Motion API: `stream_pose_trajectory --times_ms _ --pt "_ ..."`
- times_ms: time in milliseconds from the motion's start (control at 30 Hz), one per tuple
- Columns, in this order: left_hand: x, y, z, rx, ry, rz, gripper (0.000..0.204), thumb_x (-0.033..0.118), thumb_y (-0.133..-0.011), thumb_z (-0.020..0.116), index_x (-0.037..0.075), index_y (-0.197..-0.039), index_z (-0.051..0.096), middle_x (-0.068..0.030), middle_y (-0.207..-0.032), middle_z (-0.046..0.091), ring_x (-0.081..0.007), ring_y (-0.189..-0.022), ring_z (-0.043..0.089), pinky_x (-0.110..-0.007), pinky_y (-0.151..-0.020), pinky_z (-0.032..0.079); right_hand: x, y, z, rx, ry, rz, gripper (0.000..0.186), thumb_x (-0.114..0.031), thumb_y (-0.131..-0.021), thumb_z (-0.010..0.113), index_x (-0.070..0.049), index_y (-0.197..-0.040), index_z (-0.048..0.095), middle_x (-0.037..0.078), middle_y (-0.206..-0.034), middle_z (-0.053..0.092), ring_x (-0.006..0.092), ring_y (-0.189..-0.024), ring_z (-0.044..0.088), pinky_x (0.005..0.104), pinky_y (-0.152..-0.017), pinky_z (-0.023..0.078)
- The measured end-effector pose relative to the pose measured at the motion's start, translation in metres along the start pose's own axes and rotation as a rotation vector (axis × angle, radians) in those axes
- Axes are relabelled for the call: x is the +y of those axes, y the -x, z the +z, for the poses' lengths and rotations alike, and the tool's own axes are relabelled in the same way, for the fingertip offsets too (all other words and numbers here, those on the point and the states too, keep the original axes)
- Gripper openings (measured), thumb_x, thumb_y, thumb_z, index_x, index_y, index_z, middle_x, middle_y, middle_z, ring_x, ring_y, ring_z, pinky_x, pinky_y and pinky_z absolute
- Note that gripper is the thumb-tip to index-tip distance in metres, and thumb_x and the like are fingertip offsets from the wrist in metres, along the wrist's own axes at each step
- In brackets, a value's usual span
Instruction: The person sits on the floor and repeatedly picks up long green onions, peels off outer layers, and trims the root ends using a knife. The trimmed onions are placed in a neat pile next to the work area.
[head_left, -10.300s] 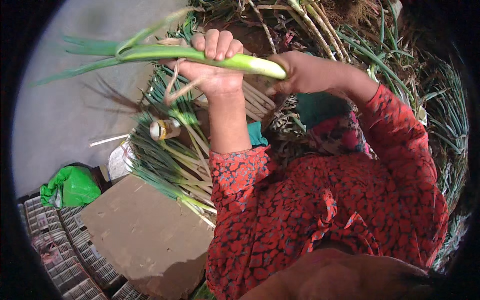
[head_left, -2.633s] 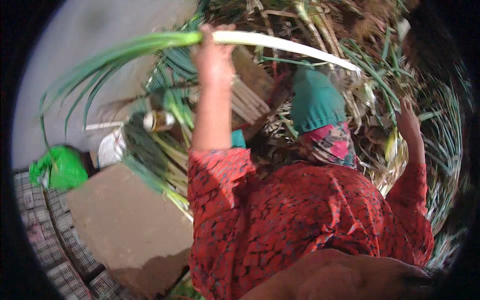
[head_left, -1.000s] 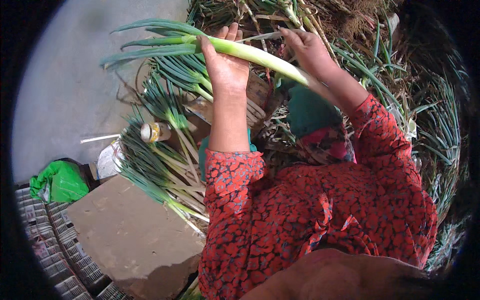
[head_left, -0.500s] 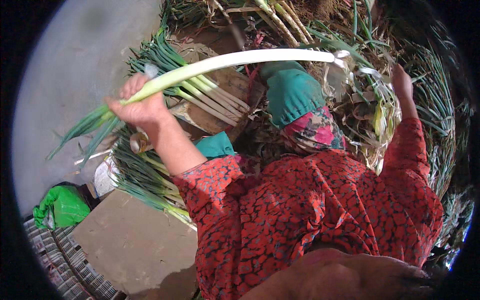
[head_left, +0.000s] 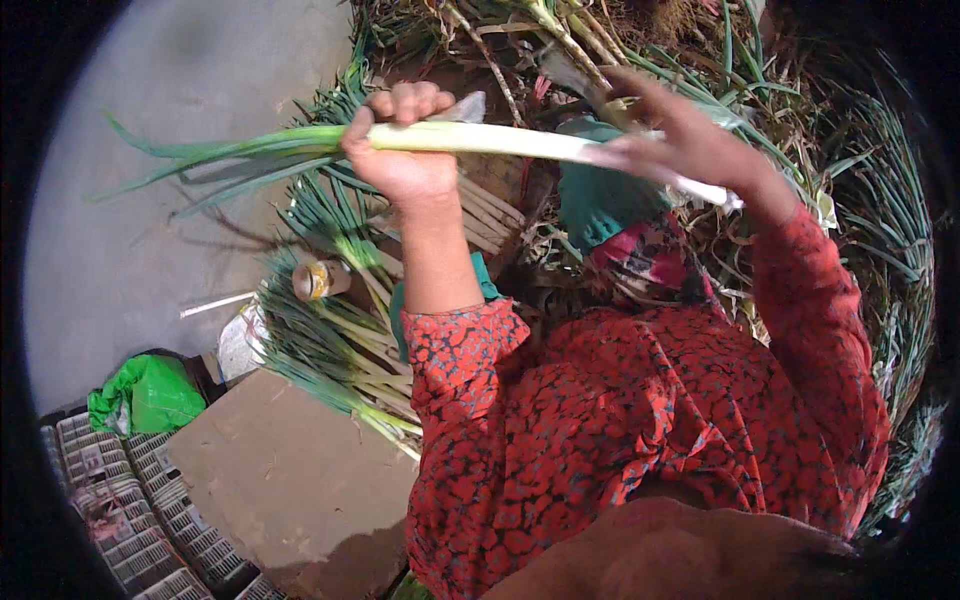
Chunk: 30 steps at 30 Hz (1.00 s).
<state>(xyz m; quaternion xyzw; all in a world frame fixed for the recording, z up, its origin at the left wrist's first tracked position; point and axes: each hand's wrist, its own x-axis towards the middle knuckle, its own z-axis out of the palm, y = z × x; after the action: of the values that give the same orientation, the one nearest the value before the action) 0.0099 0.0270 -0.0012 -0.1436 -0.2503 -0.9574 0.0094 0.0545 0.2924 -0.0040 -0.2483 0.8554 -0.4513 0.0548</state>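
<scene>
My left hand is closed around a long leek, its leafy green end to the left and white shank reaching right. My right hand is beside the white end, blurred, fingers apparently apart; whether it touches the shank is unclear. Below my left hand lie loose leek bunches and a row of pale stalks. A small jar with a yellow label sits among the leaves. A green cloth covering shows beneath the held leek.
A heap of leeks and dry trimmings fills the right and upper area. At lower left are a brown board, slatted plastic crates, a bright green bag and a white sack. Grey floor lies at left.
Since half a second ago, my left hand has moved up and right with the leek. My right hand has swung up and left from the far right to the leek's white end.
</scene>
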Motion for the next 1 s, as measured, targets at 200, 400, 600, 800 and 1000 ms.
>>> stream_pose_trajectory --times_ms 200,400,600,800,1000 --pt "-0.028 0.009 0.008 -0.238 -0.522 -0.14 0.05 0.038 -0.073 0.04 0.001 -0.105 0.049 -0.0118 -0.112 0.048 -0.0197 -0.104 0.044 -0.032 -0.093 0.031 -0.044 -0.069 0.048 -0.186 -0.062 -0.216 0.065 -0.041 -0.081 0.052 0.002 -0.125 0.031 0.02 -0.086 0.056 0.0258 -0.078 0.057 0.0345 -0.068 0.044" --pt "-0.021 0.008 0.004 -0.285 -0.554 -0.088 0.057 0.039 -0.072 0.043 0.002 -0.115 0.042 -0.0116 -0.122 0.042 -0.0205 -0.118 0.034 -0.033 -0.098 0.022 -0.037 -0.067 0.062 -0.088 -0.278 -0.234 0.036 -0.031 -0.089 0.041 0.0 -0.104 0.052 0.008 -0.067 0.054 0.011 -0.061 0.05 0.0268 -0.055 0.042" --pt "-0.027 0.008 0.008 -0.295 -0.445 -0.06 0.068 0.042 -0.067 0.05 0.0 -0.119 0.038 -0.0195 -0.124 0.039 -0.0285 -0.119 0.033 -0.038 -0.099 0.024 -0.029 -0.073 0.056 -0.047 -0.556 0.139 0.031 -0.029 -0.088 0.044 -0.002 -0.089 0.059 0.004 -0.07 0.059 0.0102 -0.064 0.051 0.0261 -0.062 0.044" --pt "-0.009 0.005 0.004 -0.123 0.075 -0.203 0.024 0.021 -0.06 0.059 0.005 -0.078 0.058 -0.0096 -0.093 0.055 -0.0218 -0.095 0.047 -0.04 -0.091 0.033 0.008 -0.067 0.018 0.231 -1.111 0.269 0.029 -0.035 -0.088 0.04 -0.01 -0.079 0.051 -0.004 -0.054 0.039 0.0072 -0.046 0.038 0.0203 -0.042 0.031" --pt "0.028 0.008 -0.009 -0.101 0.325 -0.129 0.024 0.012 -0.058 0.059 0.012 -0.052 0.036 0.0042 -0.052 0.033 -0.0087 -0.051 0.032 -0.019 -0.048 0.032 0.088 0.007 -0.055 0.562 -0.607 0.415 0.028 -0.039 -0.085 0.047 -0.011 -0.088 0.053 -0.007 -0.058 0.033 0.0042 -0.049 0.029 0.0216 -0.043 0.023"
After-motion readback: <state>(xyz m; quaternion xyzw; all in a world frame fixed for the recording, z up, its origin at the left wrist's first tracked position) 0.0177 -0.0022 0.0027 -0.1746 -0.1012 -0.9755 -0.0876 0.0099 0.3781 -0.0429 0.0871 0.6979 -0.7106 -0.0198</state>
